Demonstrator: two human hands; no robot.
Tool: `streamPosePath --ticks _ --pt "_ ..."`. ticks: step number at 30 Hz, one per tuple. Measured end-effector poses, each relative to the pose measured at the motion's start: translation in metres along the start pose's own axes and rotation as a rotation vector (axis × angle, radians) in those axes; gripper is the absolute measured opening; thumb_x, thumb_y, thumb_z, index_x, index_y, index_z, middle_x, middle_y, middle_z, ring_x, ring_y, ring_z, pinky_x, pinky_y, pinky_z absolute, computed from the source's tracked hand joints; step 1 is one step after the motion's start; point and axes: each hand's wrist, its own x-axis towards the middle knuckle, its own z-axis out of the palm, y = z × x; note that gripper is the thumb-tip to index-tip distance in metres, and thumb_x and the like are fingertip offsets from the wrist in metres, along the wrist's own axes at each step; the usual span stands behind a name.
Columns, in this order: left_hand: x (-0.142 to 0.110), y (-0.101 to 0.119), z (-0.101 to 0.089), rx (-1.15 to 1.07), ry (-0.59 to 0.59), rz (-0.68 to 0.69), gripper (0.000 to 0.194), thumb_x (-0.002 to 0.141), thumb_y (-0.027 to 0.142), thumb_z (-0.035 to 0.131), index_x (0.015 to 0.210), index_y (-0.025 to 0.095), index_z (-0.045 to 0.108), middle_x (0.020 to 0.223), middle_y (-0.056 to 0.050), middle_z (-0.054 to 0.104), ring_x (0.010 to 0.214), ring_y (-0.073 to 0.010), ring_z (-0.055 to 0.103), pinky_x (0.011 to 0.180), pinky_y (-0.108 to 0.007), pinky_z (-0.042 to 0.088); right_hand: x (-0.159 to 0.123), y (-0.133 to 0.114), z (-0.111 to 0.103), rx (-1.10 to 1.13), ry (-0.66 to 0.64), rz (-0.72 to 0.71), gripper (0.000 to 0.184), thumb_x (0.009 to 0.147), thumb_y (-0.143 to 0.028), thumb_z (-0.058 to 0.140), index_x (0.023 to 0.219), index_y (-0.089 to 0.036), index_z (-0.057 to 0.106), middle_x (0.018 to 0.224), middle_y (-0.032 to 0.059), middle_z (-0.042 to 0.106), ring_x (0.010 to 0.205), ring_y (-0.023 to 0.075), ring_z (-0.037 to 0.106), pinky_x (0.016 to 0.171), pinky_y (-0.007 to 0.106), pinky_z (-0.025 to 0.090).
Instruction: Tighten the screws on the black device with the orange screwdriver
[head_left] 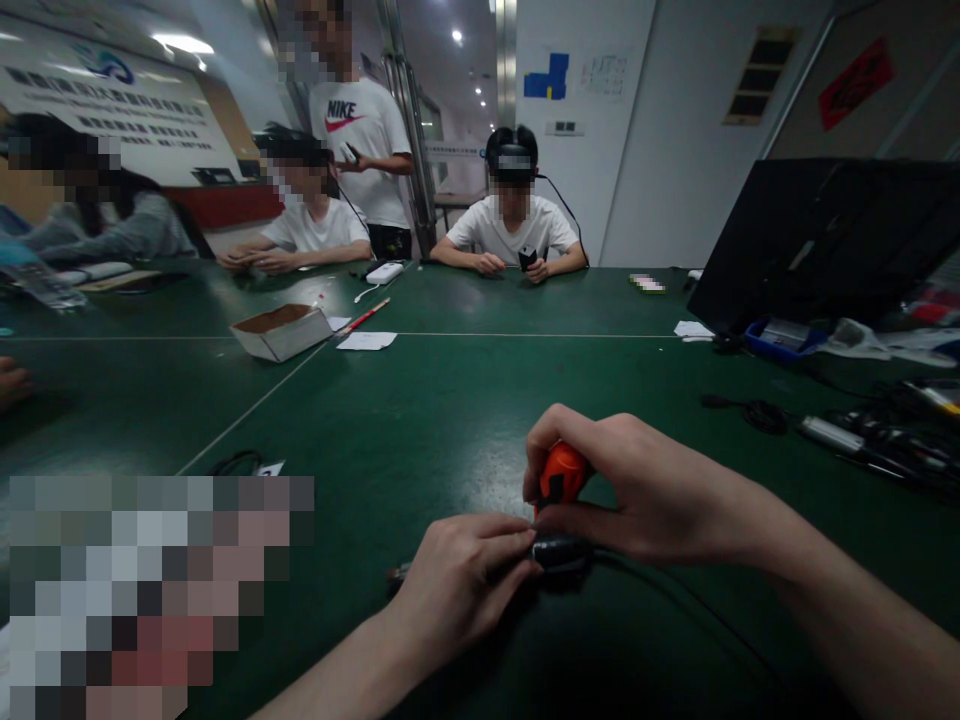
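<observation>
My left hand (476, 570) is closed on a black cable-ended piece (561, 552) low over the green table, fingertips pinching its left end. A thin black cable runs from that piece to the lower right. My right hand (600, 485) is wrapped round the orange-and-black handle of what looks like a screwdriver (564, 472), held roughly upright just above the black piece. Its tip is hidden by my fingers. A small dark object with a metallic part (397, 575) shows behind my left wrist; I cannot make out its kind.
On the green table (420, 410) are an open white box (281, 335), a red pencil-like stick (367, 315) and paper (367, 341). A black monitor (810, 240), a blue tray (784, 338) and tangled cables (765, 415) lie right. Several people are around the table.
</observation>
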Motion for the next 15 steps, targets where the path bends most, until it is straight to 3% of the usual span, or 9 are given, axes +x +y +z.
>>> streamPosePath --ticks 15 --pt "-0.0008 -0.0045 0.0063 0.034 0.113 0.117 0.017 0.092 0.019 0.051 0.089 0.019 0.068 0.085 -0.004 0.07 0.07 -0.0164 0.066 0.062 -0.025 0.05 -0.0006 -0.0002 0.0019 -0.049 -0.004 -0.014 0.03 0.082 -0.016 0.066 0.102 -0.021 0.043 0.086 -0.0033 0.062 0.071 0.0082 0.057 0.058 0.017 0.042"
